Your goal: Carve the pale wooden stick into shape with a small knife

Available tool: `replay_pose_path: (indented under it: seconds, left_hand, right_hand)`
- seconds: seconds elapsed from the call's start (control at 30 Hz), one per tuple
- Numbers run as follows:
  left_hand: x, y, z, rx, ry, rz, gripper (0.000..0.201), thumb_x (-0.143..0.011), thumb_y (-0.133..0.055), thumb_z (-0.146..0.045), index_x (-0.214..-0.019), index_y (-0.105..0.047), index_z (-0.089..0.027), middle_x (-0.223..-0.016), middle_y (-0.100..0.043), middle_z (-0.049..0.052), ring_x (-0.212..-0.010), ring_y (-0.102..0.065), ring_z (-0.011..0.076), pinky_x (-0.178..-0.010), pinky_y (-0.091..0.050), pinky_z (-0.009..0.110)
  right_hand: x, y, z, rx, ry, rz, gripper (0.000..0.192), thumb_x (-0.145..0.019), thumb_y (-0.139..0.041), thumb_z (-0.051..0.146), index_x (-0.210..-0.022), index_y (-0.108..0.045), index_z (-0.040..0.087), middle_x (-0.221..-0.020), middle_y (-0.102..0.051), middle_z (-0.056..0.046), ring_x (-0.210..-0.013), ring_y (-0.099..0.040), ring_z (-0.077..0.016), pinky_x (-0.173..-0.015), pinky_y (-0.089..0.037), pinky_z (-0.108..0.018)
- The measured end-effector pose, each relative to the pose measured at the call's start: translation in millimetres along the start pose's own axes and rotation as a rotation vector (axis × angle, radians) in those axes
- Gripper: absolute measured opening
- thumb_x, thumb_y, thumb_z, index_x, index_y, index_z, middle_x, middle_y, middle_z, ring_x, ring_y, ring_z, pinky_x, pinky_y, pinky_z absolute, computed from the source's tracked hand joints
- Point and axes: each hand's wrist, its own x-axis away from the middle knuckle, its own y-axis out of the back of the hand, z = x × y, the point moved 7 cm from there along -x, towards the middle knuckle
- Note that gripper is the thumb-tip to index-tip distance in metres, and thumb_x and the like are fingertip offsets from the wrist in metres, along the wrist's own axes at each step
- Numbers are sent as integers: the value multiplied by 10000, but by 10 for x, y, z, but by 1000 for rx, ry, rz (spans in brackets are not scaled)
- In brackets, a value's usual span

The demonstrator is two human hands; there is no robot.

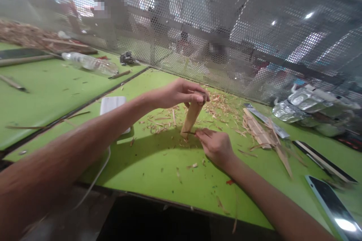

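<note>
My left hand (181,93) grips the top end of a short flat piece of wood (192,116), which leans slightly with its lower end at the green tabletop (158,165). Closed around a tool whose handle is hidden, my right hand (215,144) rests low beside the wood. From its fingertips a thin dark blade (188,132) reaches the wood near its bottom end; the blade looks like a small carving knife. Pale wood shavings (219,103) lie scattered around and behind the piece.
A white box (113,105) with a cable sits under my left forearm. To the right are wood strips (256,128), a metal ruler (267,120), foil-wrapped bundles (308,101) and a phone (333,205). A plastic bottle (90,63) lies left; a perforated metal screen (181,26) stands behind.
</note>
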Motion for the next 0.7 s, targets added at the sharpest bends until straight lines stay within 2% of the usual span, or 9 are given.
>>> replay_pose_path:
  seconds: [0.17,0.33,0.5,0.6,0.7]
  left_hand:
    - [15,46,60,11,21,-23,307,-924,-677,-424,-1088,-776,-184,-991,-764,77,-861,-701,170,-693,-550,252]
    - [28,115,143,27,58,-70,296,-928,-680,-412,-1086,-775,-181,-972,-758,69,-842,-703,165,-683,-571,251]
    - [90,236,360,105,119,-101,299,-944,-664,-428,-1111,-761,-199,-1008,-746,73,-857,-719,169,-706,-616,274]
    - [117,285,454,141,141,-119,296,-944,-665,-429,-1111,-760,-203,-1052,-737,82,-879,-723,175,-695,-625,270]
    - [107,256,404,129,143,-124,294,-936,-678,-418,-1089,-763,-181,-1030,-741,90,-858,-722,173,-669,-616,256]
  right_hand:
    - [11,-94,-14,-53,4,114,271,-972,-526,107,-1023,-777,195,-862,-796,-49,-637,-679,-155,-515,-483,-254]
    - [-15,-153,-12,-137,-10,190,258,-984,-535,119,-891,-762,198,-653,-719,1,-487,-576,-116,-425,-362,-238]
    - [-49,-113,14,-133,-1,170,268,-1003,-532,151,-825,-730,181,-597,-652,4,-466,-508,-105,-423,-303,-245]
    - [-45,-103,7,-163,-12,138,274,-1022,-507,183,-880,-740,168,-637,-677,-10,-495,-533,-108,-443,-348,-244]
    - [-35,-87,-37,-204,-53,74,253,-1025,-515,207,-959,-753,152,-738,-735,-44,-560,-597,-127,-485,-416,-255]
